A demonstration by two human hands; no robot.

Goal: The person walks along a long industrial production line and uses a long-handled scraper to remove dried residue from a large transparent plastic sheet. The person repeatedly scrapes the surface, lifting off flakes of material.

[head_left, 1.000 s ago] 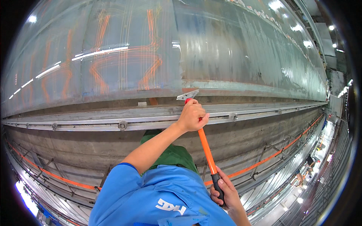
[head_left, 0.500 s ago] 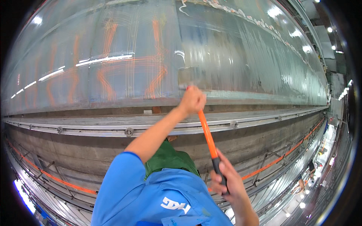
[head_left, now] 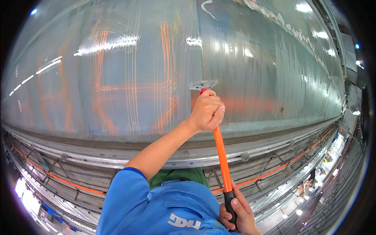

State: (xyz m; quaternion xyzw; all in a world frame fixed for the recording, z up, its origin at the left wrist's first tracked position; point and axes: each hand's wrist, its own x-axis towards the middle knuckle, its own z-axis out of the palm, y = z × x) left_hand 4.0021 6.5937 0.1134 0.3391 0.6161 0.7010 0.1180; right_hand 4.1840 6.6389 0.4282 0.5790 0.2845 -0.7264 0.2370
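A long-handled scraper (head_left: 221,156) with an orange shaft runs up and away from me. My left hand (head_left: 207,111) is closed round the shaft just below its head. Down at the black grip, my right hand (head_left: 239,214) wraps the handle close to my body. The scraper's flat metal head (head_left: 203,84) lies at a large, shiny grey sheet surface (head_left: 243,74), by a vertical seam. Whether its blade touches the surface cannot be made out.
Orange marks (head_left: 135,87) cover the surface on the left. A crumpled whitish strip (head_left: 274,17) crosses its upper right. Between me and the surface runs a metal rail (head_left: 94,159); orange bars (head_left: 58,177) sit behind me. A distant person (head_left: 312,176) is at lower right.
The view has shifted toward the surface. Both hands still hold the scraper, whose head now shows plainly beyond my left hand. My right hand has moved lower in the picture.
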